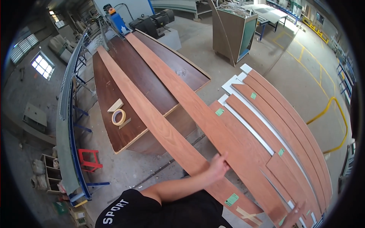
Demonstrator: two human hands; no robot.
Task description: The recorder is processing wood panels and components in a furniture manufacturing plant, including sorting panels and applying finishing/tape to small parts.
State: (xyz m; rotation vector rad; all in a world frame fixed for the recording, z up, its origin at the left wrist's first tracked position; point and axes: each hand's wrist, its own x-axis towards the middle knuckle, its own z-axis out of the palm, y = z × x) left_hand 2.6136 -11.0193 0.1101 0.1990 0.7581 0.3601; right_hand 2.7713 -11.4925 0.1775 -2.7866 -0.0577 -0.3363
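A long wood-grain board (194, 114) runs from a blue machine (118, 21) at the far end of the brown table toward me. My left hand (219, 168) grips this board's left edge, fingers curled at the edge and partly hidden. Near the board's close end, at the lower right, is my right hand (293, 216), smeared by motion; whether it holds the board I cannot tell. Under my left forearm lies a second long board (152, 123), with a green label (232, 199) and crossed tape (249, 216) on its near end.
The brown table (118, 131) bears a tape roll (118, 117) and a small wooden block (115, 105). To the right, several labelled boards (266, 125) lie side by side with white strips. A red stool (90, 159) stands left, a yellow rail (334, 114) right.
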